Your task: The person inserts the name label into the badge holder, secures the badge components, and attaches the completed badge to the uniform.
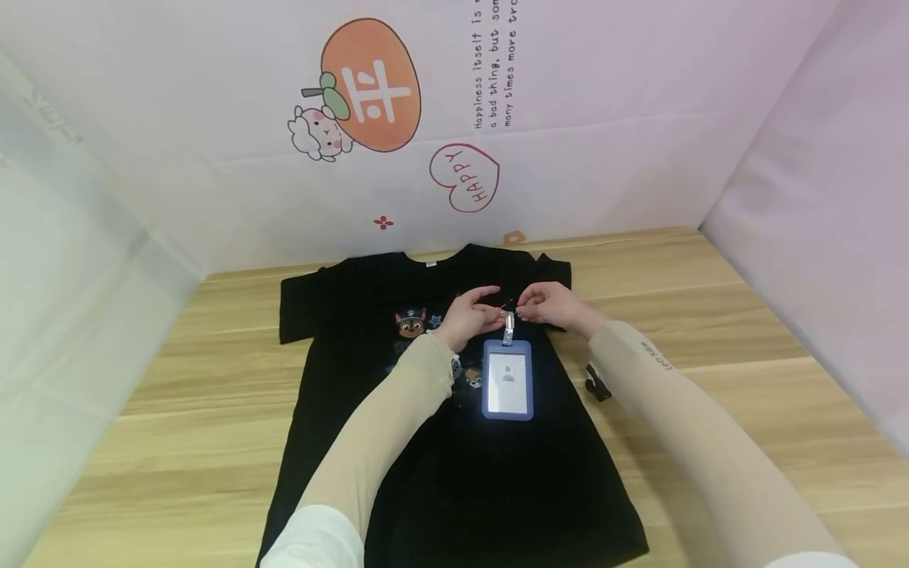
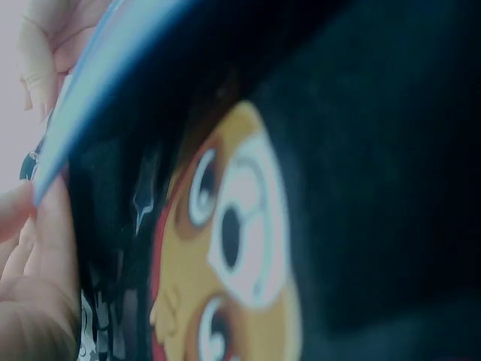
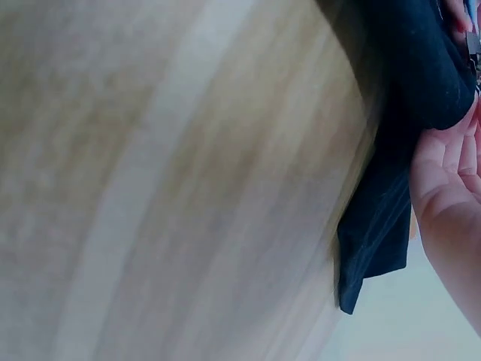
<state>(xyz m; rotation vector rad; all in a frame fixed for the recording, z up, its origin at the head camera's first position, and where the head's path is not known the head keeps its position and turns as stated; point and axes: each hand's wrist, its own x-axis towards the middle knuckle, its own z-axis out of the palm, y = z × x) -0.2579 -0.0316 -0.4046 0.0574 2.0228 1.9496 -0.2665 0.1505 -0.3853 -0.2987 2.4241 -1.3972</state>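
A black T-shirt [image 1: 440, 442] with a cartoon print was spread flat on the wooden table [image 1: 710, 315], collar toward the wall. A blue badge holder [image 1: 507, 379] lay on the shirt's chest, its metal clip [image 1: 508, 322] at the top end. The clip was pinched from either side by the left hand [image 1: 471, 315] and the right hand [image 1: 550, 305], fingertips curled together on it and the fabric beneath. A small black object [image 1: 598, 384] was seen just beside the shirt's edge, under the right forearm
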